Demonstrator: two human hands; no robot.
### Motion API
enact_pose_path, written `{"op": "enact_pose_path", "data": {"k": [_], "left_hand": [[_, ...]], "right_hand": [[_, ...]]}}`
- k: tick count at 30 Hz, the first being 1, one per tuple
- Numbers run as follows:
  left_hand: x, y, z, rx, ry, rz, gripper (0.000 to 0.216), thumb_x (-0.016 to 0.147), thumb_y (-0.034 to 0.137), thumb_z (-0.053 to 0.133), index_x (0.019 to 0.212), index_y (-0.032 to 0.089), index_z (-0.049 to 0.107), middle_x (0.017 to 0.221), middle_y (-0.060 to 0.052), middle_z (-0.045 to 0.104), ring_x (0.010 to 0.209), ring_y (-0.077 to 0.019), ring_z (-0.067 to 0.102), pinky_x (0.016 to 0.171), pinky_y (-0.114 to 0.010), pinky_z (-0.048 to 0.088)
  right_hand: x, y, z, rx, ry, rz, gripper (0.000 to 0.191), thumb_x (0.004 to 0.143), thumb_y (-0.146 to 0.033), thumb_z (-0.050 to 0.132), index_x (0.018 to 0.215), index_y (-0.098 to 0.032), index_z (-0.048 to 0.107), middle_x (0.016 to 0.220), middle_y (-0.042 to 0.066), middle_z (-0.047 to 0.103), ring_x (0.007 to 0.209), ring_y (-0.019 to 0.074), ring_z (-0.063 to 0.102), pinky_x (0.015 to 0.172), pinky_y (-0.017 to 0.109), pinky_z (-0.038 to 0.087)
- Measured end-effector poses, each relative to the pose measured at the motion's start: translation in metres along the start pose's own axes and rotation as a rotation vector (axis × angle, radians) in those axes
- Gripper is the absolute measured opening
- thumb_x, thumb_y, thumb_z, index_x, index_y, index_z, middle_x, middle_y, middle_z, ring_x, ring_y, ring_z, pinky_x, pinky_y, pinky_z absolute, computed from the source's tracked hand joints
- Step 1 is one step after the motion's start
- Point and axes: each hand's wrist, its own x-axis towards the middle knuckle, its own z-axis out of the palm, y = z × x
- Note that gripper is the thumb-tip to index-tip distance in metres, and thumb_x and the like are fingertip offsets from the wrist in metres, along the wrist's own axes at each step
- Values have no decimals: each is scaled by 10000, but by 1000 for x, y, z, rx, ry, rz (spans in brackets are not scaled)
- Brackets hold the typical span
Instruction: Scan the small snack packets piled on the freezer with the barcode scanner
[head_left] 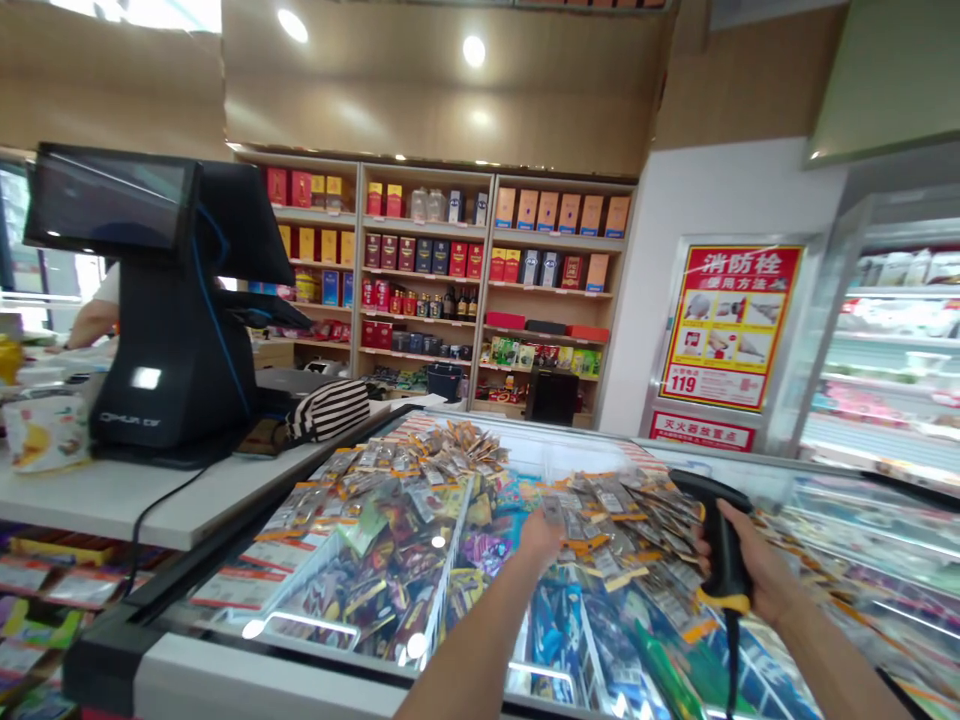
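Gripping a black scanner (724, 550), the right hand (761, 568) is above the right part of the freezer (262, 678), while the left hand (540, 540) is at the small packets (604, 500) spread over the freezer's middle, too blurred to tell whether it grasps one. Left of the freezer, a black register (172, 340) stands on a white table (45, 502); behind the freezer are a red poster (731, 325) and shelves (359, 250) of boxes (547, 210).

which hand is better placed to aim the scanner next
Probably the right hand: it grips the scanner by its handle, while the left hand is at the packets.
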Motion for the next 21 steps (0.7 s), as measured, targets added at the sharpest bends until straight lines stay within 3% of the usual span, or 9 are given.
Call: {"op": "enact_pose_path", "data": {"k": [5, 7, 9, 11, 14, 18, 21], "left_hand": [[6, 3, 15, 222, 121, 56, 324, 639, 191, 536, 951, 106, 541, 993, -162, 566, 923, -237, 516, 747, -285, 385], [7, 4, 7, 291, 168, 75, 354, 621, 217, 542, 954, 98, 541, 1037, -170, 536, 948, -234, 501, 767, -268, 373], [9, 1, -15, 355, 237, 79, 397, 619, 258, 540, 983, 100, 524, 1077, -164, 505, 977, -223, 480, 792, -254, 357], [9, -6, -51, 415, 327, 64, 395, 633, 282, 521, 991, 114, 514, 1073, -147, 505, 980, -214, 473, 802, -256, 346], [1, -23, -125, 502, 509, 9, 342, 671, 253, 465, 982, 117, 503, 1065, -144, 493, 1002, -222, 445, 824, -287, 321], [-26, -52, -226, 591, 760, -102, 348, 701, 207, 404, 1032, 109, 451, 1145, -165, 408, 1097, -271, 327, 874, -368, 247], [-49, -76, -280, 605, 854, -200, 349, 714, 224, 397, 1039, 103, 442, 1161, -183, 383, 1108, -310, 296, 858, -417, 247]], "right_hand": [[5, 3, -3, -8, 28, 17, 164, 695, -321, 489, 769, -174, 486, 487, -19, 548, 384, 103, 509, 351, 212, 428], [8, 5, -3, -16, 16, 8, 135, 694, -302, 486, 751, -180, 483, 481, -25, 539, 367, 99, 493, 345, 215, 422], [11, 6, 0, -11, -3, 0, 117, 694, -298, 480, 733, -188, 478, 472, -31, 529, 357, 98, 480, 341, 218, 416], [12, 7, 7, -5, -14, 6, 118, 691, -307, 482, 722, -194, 473, 462, -32, 521, 357, 102, 475, 343, 224, 413], [12, 10, 26, -19, -45, 53, 141, 679, -329, 490, 699, -190, 468, 457, -23, 521, 362, 107, 473, 352, 233, 408], [9, 19, 55, -56, -158, 145, 204, 674, -394, 474, 689, -190, 470, 433, -16, 502, 354, 118, 466, 342, 240, 384], [6, 25, 75, -65, -208, 174, 216, 671, -400, 476, 683, -184, 471, 434, -13, 504, 355, 113, 463, 348, 232, 376]]}}
